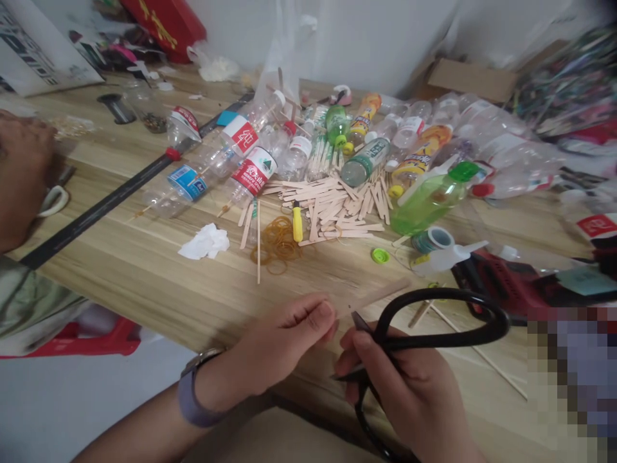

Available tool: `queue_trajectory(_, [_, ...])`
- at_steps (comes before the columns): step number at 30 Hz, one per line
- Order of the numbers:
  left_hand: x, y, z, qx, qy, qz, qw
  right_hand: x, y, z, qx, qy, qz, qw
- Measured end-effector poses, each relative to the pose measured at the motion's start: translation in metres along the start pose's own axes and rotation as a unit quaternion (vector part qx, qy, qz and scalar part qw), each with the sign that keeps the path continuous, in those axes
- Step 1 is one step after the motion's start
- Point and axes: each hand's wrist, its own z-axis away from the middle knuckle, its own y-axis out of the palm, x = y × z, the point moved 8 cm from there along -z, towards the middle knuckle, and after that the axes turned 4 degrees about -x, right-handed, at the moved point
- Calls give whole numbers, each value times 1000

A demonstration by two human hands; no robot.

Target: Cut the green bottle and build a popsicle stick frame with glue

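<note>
In the head view, the left hand [279, 341] is sitting mostly closed, thumb pressed to fingers; I'm not managing to tell what it is pinching. The right hand [409, 392] is gripping black scissors [434, 339], blades parted, just beside it above the wooden table [159, 280].

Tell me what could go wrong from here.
The scissors in the right hand stand open with its fingers close to the blades, so a slip might nick them. The left hand is near the upper tip and could be jabbed. The blurred flat stick it seems to pinch might slip free.
</note>
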Motion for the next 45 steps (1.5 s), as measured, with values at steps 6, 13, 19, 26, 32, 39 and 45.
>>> queue_trajectory(6, [-2, 2, -5, 80, 15, 40, 996, -5, 14, 12, 18, 143, -165, 976])
queue_trajectory(13, [-7, -6, -14, 107, 11, 38, 993, -10, 33, 12, 157, 225, -302, 913])
queue_trajectory(19, [-2, 0, -15, 135, -48, 131, 981, -8, 27, 11, 179, 237, -285, 911])
queue_trajectory(26, [5, 13, -8, 104, -134, 249, 954, -1, 2, 3, 64, 118, -118, 984])
queue_trajectory(32, [9, 18, -5, 94, -161, 260, 947, 17, -15, -7, -14, -126, 119, 985])
queue_trajectory(39, [-5, 14, -9, 98, -88, 362, 923, 45, -30, 3, -124, -402, 316, 850])
queue_trajectory(45, [-20, -23, -4, -117, 41, -68, 990, 45, -38, 2, -91, -316, 344, 879])
